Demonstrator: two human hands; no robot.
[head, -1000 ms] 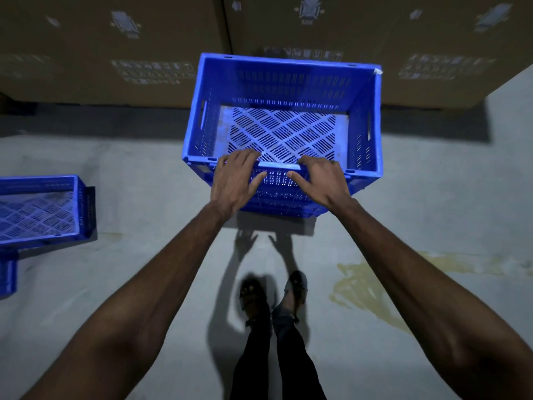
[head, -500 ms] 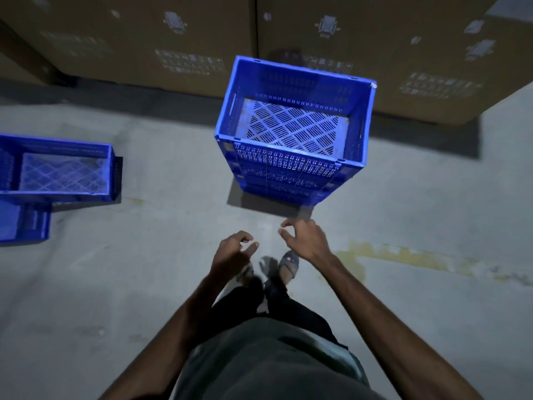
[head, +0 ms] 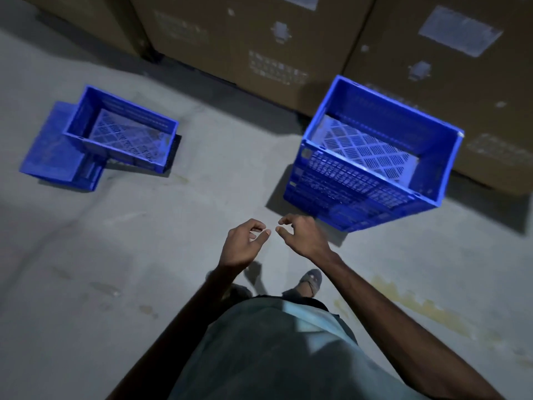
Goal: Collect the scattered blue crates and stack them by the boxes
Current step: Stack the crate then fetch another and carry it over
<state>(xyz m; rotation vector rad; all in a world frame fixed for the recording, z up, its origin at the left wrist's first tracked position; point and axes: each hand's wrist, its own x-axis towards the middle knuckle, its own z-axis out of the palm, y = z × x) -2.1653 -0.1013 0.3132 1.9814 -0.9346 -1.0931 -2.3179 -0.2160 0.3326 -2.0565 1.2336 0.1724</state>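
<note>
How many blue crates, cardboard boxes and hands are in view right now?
Loose blue crates, left: 2, upper crate partly on lower crate
Crate stack by the boxes: 1, crates in it cannot be told
Cardboard boxes: 3
Hands: 2, left hand, right hand, both empty
Total: 8

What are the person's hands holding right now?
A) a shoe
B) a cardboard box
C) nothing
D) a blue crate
C: the left hand and the right hand hang open above the floor, short of the crate stack, touching nothing.
</note>
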